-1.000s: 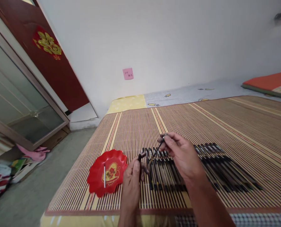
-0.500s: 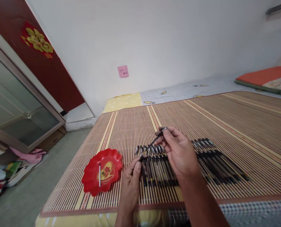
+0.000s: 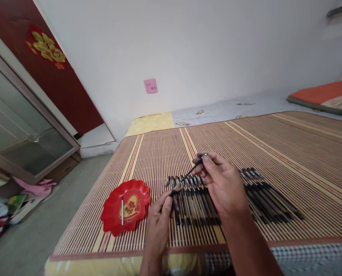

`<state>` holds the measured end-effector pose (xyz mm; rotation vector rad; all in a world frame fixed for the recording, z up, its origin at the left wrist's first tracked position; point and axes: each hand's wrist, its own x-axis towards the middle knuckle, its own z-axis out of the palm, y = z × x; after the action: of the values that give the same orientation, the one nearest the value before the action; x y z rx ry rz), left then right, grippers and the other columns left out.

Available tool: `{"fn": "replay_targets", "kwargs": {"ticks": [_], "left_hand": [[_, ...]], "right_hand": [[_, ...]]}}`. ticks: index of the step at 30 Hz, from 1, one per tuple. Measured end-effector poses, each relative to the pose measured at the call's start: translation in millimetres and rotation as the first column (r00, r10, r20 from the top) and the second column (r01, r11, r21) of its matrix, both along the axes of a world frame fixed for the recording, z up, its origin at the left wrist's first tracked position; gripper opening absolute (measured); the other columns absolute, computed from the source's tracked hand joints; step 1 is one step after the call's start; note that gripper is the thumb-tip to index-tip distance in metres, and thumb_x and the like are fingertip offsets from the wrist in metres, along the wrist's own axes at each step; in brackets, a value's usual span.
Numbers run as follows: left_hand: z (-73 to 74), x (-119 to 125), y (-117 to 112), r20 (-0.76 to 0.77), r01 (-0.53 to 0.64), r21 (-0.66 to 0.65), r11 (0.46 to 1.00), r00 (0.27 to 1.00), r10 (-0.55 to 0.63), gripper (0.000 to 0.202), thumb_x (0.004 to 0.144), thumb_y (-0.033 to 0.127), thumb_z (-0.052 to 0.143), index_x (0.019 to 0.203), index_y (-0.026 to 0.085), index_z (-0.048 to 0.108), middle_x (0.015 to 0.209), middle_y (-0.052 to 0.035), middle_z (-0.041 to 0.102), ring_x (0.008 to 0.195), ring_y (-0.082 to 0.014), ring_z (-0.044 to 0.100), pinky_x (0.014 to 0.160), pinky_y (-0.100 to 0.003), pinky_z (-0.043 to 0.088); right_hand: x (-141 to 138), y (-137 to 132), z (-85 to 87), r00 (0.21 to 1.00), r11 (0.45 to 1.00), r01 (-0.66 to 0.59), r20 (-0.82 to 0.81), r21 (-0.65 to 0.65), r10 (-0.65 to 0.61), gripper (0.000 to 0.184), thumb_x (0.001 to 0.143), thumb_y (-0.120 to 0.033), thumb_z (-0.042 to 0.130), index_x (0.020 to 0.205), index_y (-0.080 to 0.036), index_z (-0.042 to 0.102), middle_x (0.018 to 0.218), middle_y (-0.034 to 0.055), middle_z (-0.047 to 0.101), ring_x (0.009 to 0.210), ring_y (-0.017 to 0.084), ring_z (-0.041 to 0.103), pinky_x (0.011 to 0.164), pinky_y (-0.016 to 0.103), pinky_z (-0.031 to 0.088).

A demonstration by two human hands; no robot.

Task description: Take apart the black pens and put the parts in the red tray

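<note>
My right hand pinches the top end of a thin dark pen, held slanted above a long row of dark pens laid side by side on a striped bamboo mat. The pen's lower tip meets the fingertips of my left hand, which is closed around a small dark piece I cannot make out. A red scalloped plate lies on the mat left of my left hand, with one thin white stick lying in it.
The mat covers a bed against a white wall with a pink note. An orange cushion lies at the far right. Left of the bed are a concrete floor, scattered clothes, a glass-fronted cabinet and a dark red door.
My hands have come together: the pen's lower tip now reaches my left fingertips. The small dark piece that showed above my left fingers is now hidden. The view shifted slightly.
</note>
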<state>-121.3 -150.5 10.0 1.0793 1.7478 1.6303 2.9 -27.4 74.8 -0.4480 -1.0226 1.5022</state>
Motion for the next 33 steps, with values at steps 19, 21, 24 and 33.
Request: {"fn": "replay_targets", "kwargs": {"ticks": [19,21,24,33], "left_hand": [[4.2,9,0,0.340,0.179,0.088,0.980,0.919,-0.198,0.031,0.091,0.044,0.062,0.109,0.018,0.066,0.067,0.0023,0.054,0.057,-0.0086,0.045,0.053,-0.019,0.036],[4.8,10,1,0.482,0.180,0.127,0.975,0.848,-0.219,0.032,0.088,0.043,0.067,0.106,0.018,0.064,0.067,0.0027,0.054,0.056,-0.0071,0.045,0.051,-0.018,0.034],[10.5,13,2,0.609,0.136,0.160,0.978,0.766,-0.206,0.035,0.080,0.044,0.076,0.098,0.017,0.063,0.066,0.0028,0.055,0.053,-0.0057,0.044,0.047,-0.016,0.032],[16.5,14,0,0.678,0.082,0.193,0.978,0.709,-0.193,0.036,0.077,0.041,0.079,0.097,0.016,0.063,0.066,0.0031,0.056,0.052,-0.0047,0.044,0.046,-0.015,0.031]], "right_hand": [[-1,-2,0.0,0.931,0.943,-0.272,0.300,0.192,0.207,0.015,0.090,-0.031,0.064,0.097,-0.021,0.073,0.080,0.0015,0.071,0.065,0.011,0.063,0.063,0.025,0.053],[-4,-3,-2.6,0.908,0.926,-0.323,0.341,0.196,0.245,0.016,0.090,-0.031,0.064,0.098,-0.022,0.074,0.078,0.0011,0.071,0.067,0.012,0.063,0.063,0.025,0.053],[-5,-3,-6.0,0.849,0.887,-0.413,0.439,0.207,0.293,0.017,0.088,-0.029,0.065,0.101,-0.024,0.076,0.082,0.0013,0.073,0.076,0.014,0.066,0.071,0.027,0.054],[-10,3,-16.1,0.866,0.928,-0.335,0.443,0.166,0.233,0.025,0.092,-0.037,0.060,0.108,-0.027,0.076,0.093,0.0057,0.076,0.079,0.017,0.067,0.071,0.031,0.055]]}}
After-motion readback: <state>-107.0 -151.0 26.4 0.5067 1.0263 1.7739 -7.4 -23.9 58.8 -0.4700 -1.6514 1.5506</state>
